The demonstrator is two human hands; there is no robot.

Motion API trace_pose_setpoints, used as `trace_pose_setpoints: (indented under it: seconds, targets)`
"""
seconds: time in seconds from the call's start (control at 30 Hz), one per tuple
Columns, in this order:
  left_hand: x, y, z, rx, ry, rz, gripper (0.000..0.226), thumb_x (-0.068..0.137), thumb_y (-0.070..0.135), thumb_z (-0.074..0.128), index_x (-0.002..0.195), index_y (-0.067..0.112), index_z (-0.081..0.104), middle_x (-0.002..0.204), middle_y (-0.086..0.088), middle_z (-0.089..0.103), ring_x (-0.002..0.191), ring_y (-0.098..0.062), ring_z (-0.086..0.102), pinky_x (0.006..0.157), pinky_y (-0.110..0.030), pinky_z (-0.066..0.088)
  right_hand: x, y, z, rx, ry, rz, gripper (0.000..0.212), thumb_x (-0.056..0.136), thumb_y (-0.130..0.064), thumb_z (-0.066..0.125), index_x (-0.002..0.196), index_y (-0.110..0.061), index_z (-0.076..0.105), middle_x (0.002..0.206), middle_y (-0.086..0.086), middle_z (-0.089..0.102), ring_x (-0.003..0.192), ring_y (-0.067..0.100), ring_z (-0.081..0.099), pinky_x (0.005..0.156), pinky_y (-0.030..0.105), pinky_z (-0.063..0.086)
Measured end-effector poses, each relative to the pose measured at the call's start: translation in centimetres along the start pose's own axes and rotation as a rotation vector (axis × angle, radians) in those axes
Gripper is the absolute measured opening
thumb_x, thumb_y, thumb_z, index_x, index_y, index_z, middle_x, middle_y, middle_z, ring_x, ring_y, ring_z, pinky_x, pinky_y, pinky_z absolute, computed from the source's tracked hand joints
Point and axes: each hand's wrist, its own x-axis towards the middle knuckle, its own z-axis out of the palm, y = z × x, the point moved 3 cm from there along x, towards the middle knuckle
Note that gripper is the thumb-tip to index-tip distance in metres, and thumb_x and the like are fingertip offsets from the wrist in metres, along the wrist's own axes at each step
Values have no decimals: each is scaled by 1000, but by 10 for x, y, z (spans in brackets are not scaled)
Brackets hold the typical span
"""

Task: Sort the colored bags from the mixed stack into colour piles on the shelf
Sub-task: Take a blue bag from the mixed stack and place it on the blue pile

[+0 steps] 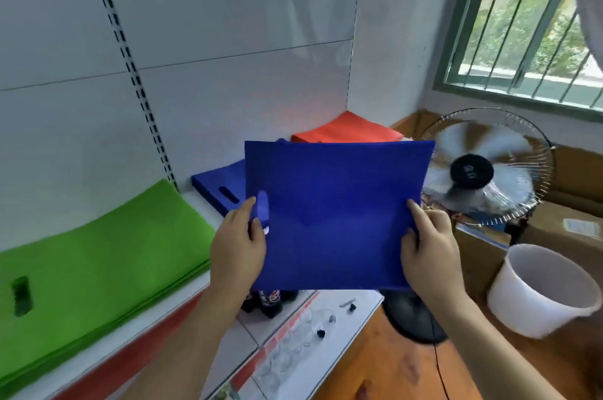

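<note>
I hold a flat blue bag (332, 213) up in front of me above the shelf edge. My left hand (239, 246) grips its left edge by the handle slot, and my right hand (427, 249) pinches its right edge. Behind it a pile of blue bags (222, 187) lies on the white shelf (202, 204). An orange-red pile (346, 130) sits in the far corner, partly hidden by the held bag. A thick green pile (98, 262) covers the shelf's left part.
A running fan (486, 168) stands right of the shelf, beside cardboard boxes (567, 220) and a white bucket (541, 292). A lower shelf (293, 334) holds dark bottles (270, 300) and small parts. A barred window (528, 24) is at upper right.
</note>
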Motion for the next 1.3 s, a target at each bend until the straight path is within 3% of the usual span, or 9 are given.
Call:
trace_pose_setpoints:
  seconds: [0.13, 0.27, 0.43, 0.6, 0.83, 0.97, 1.13, 1.3]
  targets:
    - [36, -14, 6, 75, 82, -67, 44, 106, 17, 53, 150, 13, 53, 135, -6, 63, 117, -27, 61, 94, -41, 50, 63, -2, 48, 57, -31, -66, 53, 100, -5, 57, 152, -14, 52, 129, 4, 52, 114, 28, 55, 97, 40, 48]
    - [67, -33, 16, 92, 124, -145, 42, 105, 13, 54, 146, 9, 57, 131, -9, 64, 114, -29, 63, 93, -47, 53, 113, -12, 88, 44, -79, -116, 52, 100, -7, 57, 150, -18, 55, 127, 2, 53, 107, 25, 55, 89, 37, 46]
    - [88, -56, 26, 196, 139, -249, 40, 105, 17, 54, 144, 11, 58, 132, -7, 64, 115, -26, 64, 92, -40, 53, 167, -24, 136, 95, -165, -175, 50, 101, -5, 53, 150, -17, 56, 132, 1, 55, 110, 21, 56, 91, 33, 44]
    - [97, -74, 32, 345, 137, -339, 38, 102, 16, 58, 139, 7, 63, 128, -13, 66, 112, -31, 64, 93, -43, 52, 200, -36, 184, 121, -314, -253, 50, 101, -2, 50, 150, -12, 57, 134, 4, 54, 114, 29, 58, 95, 47, 53]
    - [104, -75, 45, 480, 146, -486, 40, 102, 14, 55, 142, 6, 60, 129, -11, 62, 115, -29, 61, 97, -40, 50, 242, -31, 245, 38, -482, -359, 48, 101, -2, 50, 148, -4, 56, 130, 10, 55, 114, 35, 57, 91, 51, 54]
    - [106, -68, 49, 573, 144, -553, 41, 106, 25, 52, 141, 7, 60, 129, -9, 60, 115, -27, 59, 98, -39, 49, 252, -32, 263, -15, -592, -457, 47, 105, -23, 54, 147, -4, 56, 133, 12, 56, 121, 37, 52, 99, 52, 51]
    - [103, -58, 63, 635, 45, -655, 77, 100, 65, 47, 154, 11, 45, 152, -9, 47, 134, -29, 51, 109, -42, 47, 248, -25, 269, -173, -703, -553, 72, 100, -62, 50, 150, -11, 48, 146, 12, 49, 130, 37, 48, 106, 46, 48]
    - [107, -53, 68, 729, -14, -682, 73, 98, 67, 47, 149, 13, 46, 144, -9, 51, 124, -28, 56, 100, -43, 51, 251, -27, 271, -196, -751, -582, 68, 98, -65, 48, 141, -11, 49, 150, 9, 48, 134, 35, 46, 107, 43, 47]
